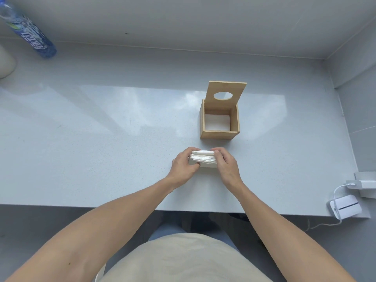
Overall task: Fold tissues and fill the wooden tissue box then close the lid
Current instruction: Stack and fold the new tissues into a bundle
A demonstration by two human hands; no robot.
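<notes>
Reading the counter from left to right, I log each item as I come to it:

Bottle (pixel 30 31): lying on its side at the far left of the counter (pixel 101 129), well apart from the work; I ignore it.

Left hand (pixel 184 164): curled around the left end of the tissue stack, thumb on the near side and fingers wrapped over the far edge, closed on the paper.

Tissue stack (pixel 203 159): a white folded wad on the counter between my hands, just in front of the box. I judge it very light, soft and compressible, with loose layers that will fan apart or slide if pinched at one corner only.

Where to hold: both short ends at once, squeezing gently so the layers stay square; I would avoid the open layered edge.

Right hand (pixel 226 163): mirrors the left, fingers bent over the right end of the stack and closed on it.

Wooden tissue box (pixel 218 133): upright beyond the stack and a little to the right, some white tissue already at the bottom. Stiff and stable, in my judgement.

Lid (pixel 225 95): standing open at the back, oval hole showing; not yet shut.

Charger (pixel 343 207): far right, by the counter's edge, clear of my path.
</notes>
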